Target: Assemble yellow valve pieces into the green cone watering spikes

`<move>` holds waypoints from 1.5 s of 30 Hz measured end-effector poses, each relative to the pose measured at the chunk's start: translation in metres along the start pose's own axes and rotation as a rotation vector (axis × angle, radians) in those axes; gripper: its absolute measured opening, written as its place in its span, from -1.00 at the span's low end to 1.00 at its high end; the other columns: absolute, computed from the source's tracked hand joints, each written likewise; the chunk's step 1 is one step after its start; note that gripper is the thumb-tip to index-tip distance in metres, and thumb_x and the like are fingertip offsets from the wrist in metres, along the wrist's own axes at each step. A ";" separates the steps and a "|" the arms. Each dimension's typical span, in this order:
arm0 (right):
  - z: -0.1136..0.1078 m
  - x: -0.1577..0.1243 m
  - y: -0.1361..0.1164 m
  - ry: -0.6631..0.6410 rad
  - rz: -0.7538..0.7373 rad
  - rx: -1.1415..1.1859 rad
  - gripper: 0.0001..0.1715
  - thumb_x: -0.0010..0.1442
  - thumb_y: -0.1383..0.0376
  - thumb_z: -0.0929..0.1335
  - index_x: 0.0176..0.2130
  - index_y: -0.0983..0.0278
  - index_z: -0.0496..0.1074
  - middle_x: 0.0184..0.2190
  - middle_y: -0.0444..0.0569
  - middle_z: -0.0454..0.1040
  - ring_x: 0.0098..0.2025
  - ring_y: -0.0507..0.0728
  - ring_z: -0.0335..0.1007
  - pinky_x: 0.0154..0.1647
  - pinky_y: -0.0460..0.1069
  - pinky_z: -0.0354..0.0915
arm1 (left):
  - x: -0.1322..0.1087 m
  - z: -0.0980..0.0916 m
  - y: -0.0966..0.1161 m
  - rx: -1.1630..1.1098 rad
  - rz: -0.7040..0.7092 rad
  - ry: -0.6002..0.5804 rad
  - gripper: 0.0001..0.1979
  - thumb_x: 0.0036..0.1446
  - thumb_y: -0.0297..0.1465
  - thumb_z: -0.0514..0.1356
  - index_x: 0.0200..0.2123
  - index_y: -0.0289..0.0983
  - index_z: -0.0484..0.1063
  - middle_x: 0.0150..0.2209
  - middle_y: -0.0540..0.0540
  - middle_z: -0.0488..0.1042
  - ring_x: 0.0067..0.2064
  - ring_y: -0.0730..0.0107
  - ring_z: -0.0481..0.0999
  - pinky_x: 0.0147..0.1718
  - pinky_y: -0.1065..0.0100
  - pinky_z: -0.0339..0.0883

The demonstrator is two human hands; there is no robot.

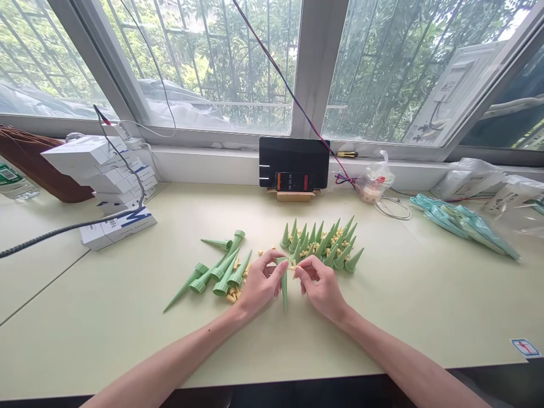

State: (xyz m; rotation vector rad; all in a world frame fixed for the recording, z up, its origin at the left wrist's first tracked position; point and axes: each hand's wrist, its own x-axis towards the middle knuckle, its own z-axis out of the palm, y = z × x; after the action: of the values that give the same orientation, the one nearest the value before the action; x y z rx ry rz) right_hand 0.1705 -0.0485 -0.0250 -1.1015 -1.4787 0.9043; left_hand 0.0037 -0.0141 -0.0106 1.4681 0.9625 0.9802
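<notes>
My left hand (pixel 264 279) is closed round a green plastic spike (pixel 284 292), its point hanging down and its wide end up. Beside that wide end, my right hand (pixel 321 284) pinches a small pale yellow valve piece (pixel 293 265); whether the two parts touch, I cannot tell. Left of my hands lies a loose pile of green spikes (pixel 221 272), with several yellow pieces (pixel 233 294) partly hidden by the pile and my left hand. Behind my right hand, several green spikes (pixel 323 243) stand in rows, points up, with yellow pieces among them.
A phone (pixel 294 182) showing a timer leans against a dark tablet (pixel 272 156) at the back. White boxes (pixel 114 175) are stacked at left. A tied plastic bag (pixel 374 184) and bagged turquoise items (pixel 463 224) lie at right. A black cable (pixel 63 232) crosses the left side.
</notes>
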 end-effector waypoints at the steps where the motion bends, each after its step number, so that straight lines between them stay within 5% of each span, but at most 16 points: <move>1: 0.000 0.000 0.000 -0.001 0.003 -0.001 -0.75 0.35 0.15 0.30 -0.31 0.25 0.31 -0.44 -0.09 0.44 -0.58 -0.01 0.26 -0.57 -0.08 0.23 | 0.000 0.000 0.000 -0.001 -0.001 0.000 -0.70 0.21 -0.13 0.20 -0.16 -0.24 0.37 -0.64 0.14 0.24 -0.69 0.53 0.29 -0.73 0.50 0.22; 30: -0.001 0.000 0.004 -0.052 0.005 -0.134 -0.60 0.37 0.11 0.23 -0.46 0.23 0.18 -0.62 -0.24 0.10 -0.59 -0.02 -0.04 -0.57 -0.07 -0.06 | 0.000 0.000 -0.003 0.014 -0.033 -0.022 -0.67 0.18 -0.09 0.21 -0.19 -0.24 0.38 -0.66 0.15 0.25 -0.70 0.57 0.22 -0.75 0.53 0.21; 39: -0.001 0.001 -0.002 -0.045 0.033 -0.100 -0.68 0.38 0.06 0.23 -0.27 0.24 0.31 -0.54 -0.16 0.33 -0.54 0.03 0.22 -0.53 -0.08 0.14 | 0.000 0.001 0.004 0.008 -0.017 0.027 -0.68 0.18 -0.10 0.21 -0.27 -0.25 0.38 -0.62 0.13 0.25 -0.69 0.54 0.28 -0.72 0.49 0.21; 45: -0.001 0.001 -0.002 -0.088 -0.012 -0.157 -0.72 0.38 0.11 0.24 -0.21 0.25 0.38 -0.51 -0.14 0.37 -0.54 0.02 0.20 -0.51 -0.07 0.14 | 0.001 0.000 0.005 -0.002 -0.021 0.043 -0.69 0.19 -0.11 0.20 -0.24 -0.25 0.37 -0.54 0.12 0.24 -0.68 0.56 0.30 -0.72 0.49 0.22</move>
State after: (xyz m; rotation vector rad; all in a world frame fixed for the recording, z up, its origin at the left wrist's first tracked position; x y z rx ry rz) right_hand 0.1716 -0.0478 -0.0224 -1.1775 -1.6500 0.8489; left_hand 0.0047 -0.0140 -0.0053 1.4380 1.0057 1.0003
